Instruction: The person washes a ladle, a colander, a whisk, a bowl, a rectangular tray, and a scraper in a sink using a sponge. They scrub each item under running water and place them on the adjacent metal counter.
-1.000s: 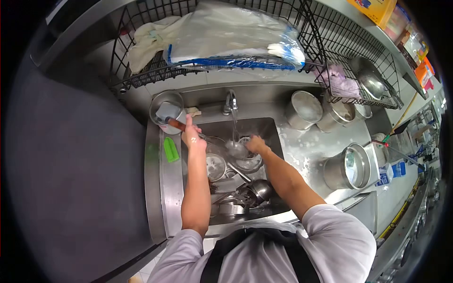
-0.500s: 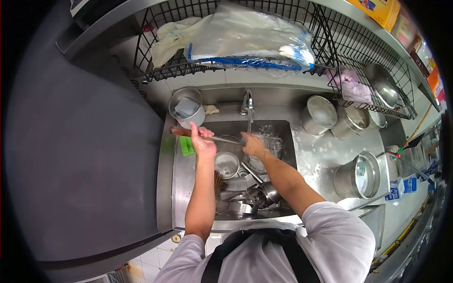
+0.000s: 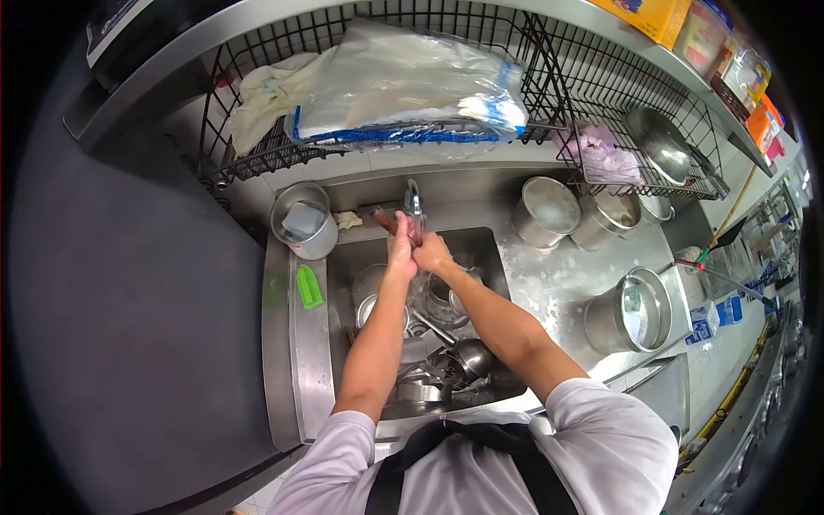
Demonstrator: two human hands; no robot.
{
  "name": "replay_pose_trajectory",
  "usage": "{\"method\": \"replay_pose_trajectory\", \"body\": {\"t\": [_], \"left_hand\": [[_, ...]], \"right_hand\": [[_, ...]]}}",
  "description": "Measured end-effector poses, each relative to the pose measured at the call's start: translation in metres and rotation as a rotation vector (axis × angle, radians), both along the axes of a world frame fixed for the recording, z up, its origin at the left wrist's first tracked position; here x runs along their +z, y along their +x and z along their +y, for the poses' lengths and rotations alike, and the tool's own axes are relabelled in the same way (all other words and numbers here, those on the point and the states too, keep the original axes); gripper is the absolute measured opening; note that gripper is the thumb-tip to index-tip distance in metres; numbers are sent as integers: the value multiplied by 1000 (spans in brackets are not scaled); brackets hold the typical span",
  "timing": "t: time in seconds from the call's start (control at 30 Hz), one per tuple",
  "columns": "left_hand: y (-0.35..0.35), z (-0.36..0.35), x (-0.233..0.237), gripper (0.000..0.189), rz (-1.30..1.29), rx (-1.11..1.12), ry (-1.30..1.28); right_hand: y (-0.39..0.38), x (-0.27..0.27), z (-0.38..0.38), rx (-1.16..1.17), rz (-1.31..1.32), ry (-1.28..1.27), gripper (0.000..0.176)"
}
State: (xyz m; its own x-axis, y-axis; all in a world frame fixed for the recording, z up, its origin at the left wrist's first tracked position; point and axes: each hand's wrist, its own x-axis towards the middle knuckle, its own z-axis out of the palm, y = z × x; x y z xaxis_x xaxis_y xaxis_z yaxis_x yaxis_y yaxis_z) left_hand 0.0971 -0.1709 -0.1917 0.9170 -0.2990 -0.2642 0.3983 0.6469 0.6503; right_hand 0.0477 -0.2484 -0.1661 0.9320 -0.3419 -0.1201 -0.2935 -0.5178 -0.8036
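At the faucet (image 3: 415,199), both my hands are close together above the sink (image 3: 342,262). My left hand (image 3: 401,247) is closed around a long-handled utensil with a brown handle (image 3: 384,221). The handle's end sticks out at upper left; the utensil's far end is hidden or cannot be made out. My right hand (image 3: 433,254) is closed beside the left, its fingers against the same utensil. Below them lie a round metal pan (image 3: 369,311), a metal ladle (image 3: 474,356) and several other metal utensils.
A pot (image 3: 305,245) with a grey block inside stands at the sink's left corner, near a green plastic piece (image 3: 309,286). Several metal pots (image 3: 547,210) stand on the right counter, including a large one (image 3: 616,324). A wire rack (image 3: 360,154) hangs above.
My left hand has come rightward to meet the right hand under the faucet, and the brown handle has swung steeper. The view has shifted, so the surroundings appear further left.
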Motion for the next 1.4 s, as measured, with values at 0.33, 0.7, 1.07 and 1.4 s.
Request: {"method": "replay_pose_trajectory", "body": {"t": [0.33,0.7,1.07,1.4], "left_hand": [[-3,71,66,40,-390,251,170],[-1,171,148,47,-75,356,102],[-4,141,122,49,-517,352,-257],[-140,11,165,49,-1084,-600,107]], "right_hand": [[35,-69,-2,174,-15,62,25],[-37,-161,-6,-151,341,811,57],[-43,-72,-17,82,123,-161,52],[-168,-36,-51,164,67,292,38]]}}
